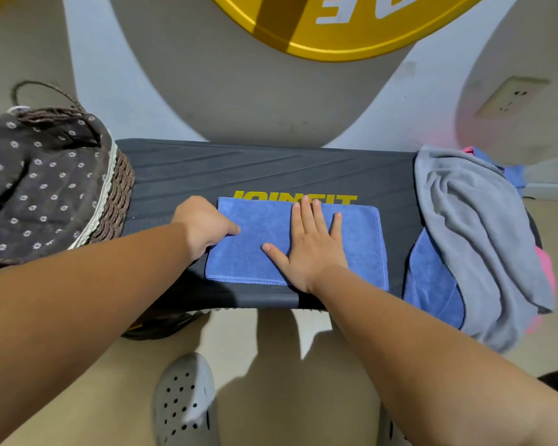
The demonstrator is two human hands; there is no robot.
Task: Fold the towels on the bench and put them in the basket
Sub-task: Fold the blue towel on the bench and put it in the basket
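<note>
A dark ribbed desk (271,169) with yellow lettering stands against a pale wall with a socket (511,97); a lined wicker basket (116,194) sits on its left end, and a heap of grey, blue and pink towels (471,226) on its right. Between them lies a folded blue towel (361,233). The right hand (310,249) presses flat on it, fingers spread wide, while the left hand (203,223) curls at its left edge, fingers closed on the cloth.

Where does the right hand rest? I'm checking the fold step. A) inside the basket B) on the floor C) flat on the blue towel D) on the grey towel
C: the right hand lies palm down, fingers spread, on the blue towel on the bench.
</note>
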